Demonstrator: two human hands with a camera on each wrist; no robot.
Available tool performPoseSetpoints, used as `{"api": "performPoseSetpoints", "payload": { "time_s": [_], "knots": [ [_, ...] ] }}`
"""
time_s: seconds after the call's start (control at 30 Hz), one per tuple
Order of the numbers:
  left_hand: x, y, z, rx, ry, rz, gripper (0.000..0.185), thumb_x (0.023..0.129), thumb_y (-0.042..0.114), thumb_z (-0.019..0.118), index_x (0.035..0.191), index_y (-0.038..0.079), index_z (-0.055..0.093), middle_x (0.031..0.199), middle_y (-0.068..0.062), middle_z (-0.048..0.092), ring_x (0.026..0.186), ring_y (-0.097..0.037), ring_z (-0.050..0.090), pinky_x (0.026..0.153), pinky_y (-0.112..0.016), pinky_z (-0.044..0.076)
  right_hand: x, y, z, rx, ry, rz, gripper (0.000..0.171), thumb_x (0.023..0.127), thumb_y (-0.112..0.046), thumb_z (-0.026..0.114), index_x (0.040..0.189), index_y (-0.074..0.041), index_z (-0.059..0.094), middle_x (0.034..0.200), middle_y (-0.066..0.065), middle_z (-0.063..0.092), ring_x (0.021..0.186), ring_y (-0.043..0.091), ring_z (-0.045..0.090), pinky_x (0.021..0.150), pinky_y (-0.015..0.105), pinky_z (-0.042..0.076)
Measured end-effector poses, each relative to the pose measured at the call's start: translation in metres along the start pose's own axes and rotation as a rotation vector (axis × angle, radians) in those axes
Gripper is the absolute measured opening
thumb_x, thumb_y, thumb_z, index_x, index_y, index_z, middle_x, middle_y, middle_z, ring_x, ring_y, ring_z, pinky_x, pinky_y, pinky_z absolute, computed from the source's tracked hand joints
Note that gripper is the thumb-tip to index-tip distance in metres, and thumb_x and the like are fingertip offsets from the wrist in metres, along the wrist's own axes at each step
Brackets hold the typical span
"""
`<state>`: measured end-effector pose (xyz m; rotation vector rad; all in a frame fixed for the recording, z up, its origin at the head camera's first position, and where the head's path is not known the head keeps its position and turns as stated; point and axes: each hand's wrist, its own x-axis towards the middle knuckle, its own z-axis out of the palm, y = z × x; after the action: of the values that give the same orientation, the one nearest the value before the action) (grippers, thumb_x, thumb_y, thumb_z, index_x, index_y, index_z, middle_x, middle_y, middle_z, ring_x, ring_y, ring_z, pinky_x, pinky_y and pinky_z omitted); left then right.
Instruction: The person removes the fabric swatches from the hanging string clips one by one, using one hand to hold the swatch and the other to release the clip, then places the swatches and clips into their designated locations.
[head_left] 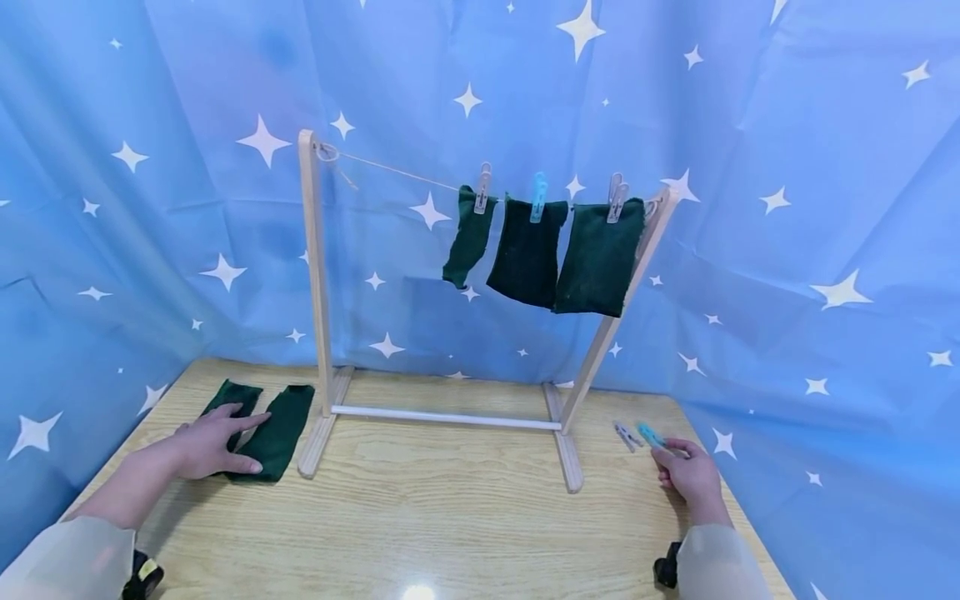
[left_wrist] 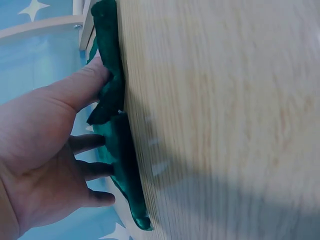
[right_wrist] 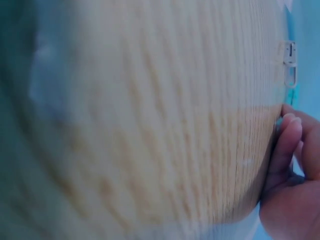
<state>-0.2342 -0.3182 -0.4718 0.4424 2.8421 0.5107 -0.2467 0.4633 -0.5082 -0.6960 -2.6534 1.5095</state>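
Observation:
Two dark green cloth pieces lie side by side at the table's left; the nearer is the right-hand cloth (head_left: 281, 429). My left hand (head_left: 206, 442) rests over them with spread, fairly straight fingers, its thumb at the near edge of that cloth. In the left wrist view, the thumb meets one green cloth (left_wrist: 112, 55) and the other fingers reach the second cloth (left_wrist: 125, 160). On the right, my right hand (head_left: 690, 475) pinches the end of a blue clothespin (head_left: 649, 434) at the tabletop. Beside it lies a grey clothespin (head_left: 625, 436).
A wooden drying rack (head_left: 315, 275) stands mid-table with a string (head_left: 397, 171) across its top. Green cloths (head_left: 528, 254) hang from its right part on grey clothespins (head_left: 482, 190) and a blue clothespin (head_left: 538, 198). Behind is a blue star-patterned curtain (head_left: 420, 75).

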Motion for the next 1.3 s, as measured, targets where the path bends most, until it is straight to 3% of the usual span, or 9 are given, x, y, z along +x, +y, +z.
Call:
{"api": "performPoseSetpoints", "payload": {
  "time_s": [0.57, 0.87, 0.97, 1.07, 1.2, 1.3],
  "knots": [
    [-0.006, -0.026, -0.003, -0.038, 0.033, -0.013, 0.090, 0.094, 0.040, 0.088, 0.161, -0.004, 0.047, 0.157, -0.058, 0.023, 0.139, -0.084, 0.026, 0.100, -0.088, 0.039, 0.007, -0.002, 0.008, -0.002, 0.000, -0.013, 0.062, 0.110, -0.027, 0.065, 0.159, 0.003, 0.043, 0.079, -0.001, 0.068, 0.065, 0.010, 0.066, 0.061, 0.028, 0.062],
    [-0.010, -0.029, -0.003, -0.042, 0.072, -0.026, 0.091, 0.092, 0.043, 0.088, 0.160, -0.003, 0.050, 0.160, -0.056, 0.022, 0.142, -0.082, 0.022, 0.100, -0.096, 0.030, 0.009, -0.005, 0.011, 0.016, -0.015, -0.006, 0.064, 0.111, -0.028, 0.065, 0.162, 0.003, 0.041, 0.082, -0.003, 0.068, 0.065, 0.008, 0.066, 0.062, 0.027, 0.062],
    [-0.009, -0.029, -0.003, -0.033, 0.118, -0.016, 0.091, 0.092, 0.046, 0.087, 0.160, -0.003, 0.050, 0.162, -0.053, 0.025, 0.144, -0.080, 0.025, 0.099, -0.096, 0.030, 0.005, -0.007, 0.009, 0.018, -0.026, 0.007, 0.068, 0.111, -0.030, 0.066, 0.164, 0.001, 0.039, 0.081, -0.003, 0.068, 0.064, 0.008, 0.065, 0.062, 0.026, 0.061],
    [-0.007, -0.026, -0.002, -0.039, 0.182, 0.008, 0.090, 0.094, 0.047, 0.085, 0.160, -0.004, 0.051, 0.164, -0.049, 0.029, 0.144, -0.076, 0.031, 0.098, -0.090, 0.038, 0.003, -0.007, 0.006, 0.028, -0.031, 0.002, 0.073, 0.111, -0.031, 0.067, 0.167, 0.002, 0.035, 0.079, -0.003, 0.068, 0.064, 0.008, 0.064, 0.062, 0.026, 0.061],
    [-0.003, -0.015, -0.004, -0.139, 0.258, 0.033, 0.081, 0.101, 0.043, 0.080, 0.159, -0.006, 0.051, 0.165, -0.043, 0.036, 0.145, -0.072, 0.035, 0.103, -0.082, 0.044, -0.002, -0.004, -0.002, 0.043, -0.051, -0.012, 0.075, 0.111, -0.027, 0.067, 0.170, 0.001, 0.030, 0.081, -0.004, 0.070, 0.065, 0.007, 0.064, 0.063, 0.026, 0.060],
    [-0.002, -0.002, -0.009, -0.219, 0.333, 0.060, 0.068, 0.106, 0.037, 0.075, 0.156, -0.005, 0.056, 0.159, -0.038, 0.049, 0.142, -0.065, 0.047, 0.105, -0.073, 0.050, -0.007, -0.002, -0.008, 0.058, -0.069, -0.032, 0.073, 0.113, -0.025, 0.065, 0.171, 0.000, 0.028, 0.089, -0.005, 0.070, 0.069, 0.008, 0.065, 0.065, 0.026, 0.061]
  ]
}}
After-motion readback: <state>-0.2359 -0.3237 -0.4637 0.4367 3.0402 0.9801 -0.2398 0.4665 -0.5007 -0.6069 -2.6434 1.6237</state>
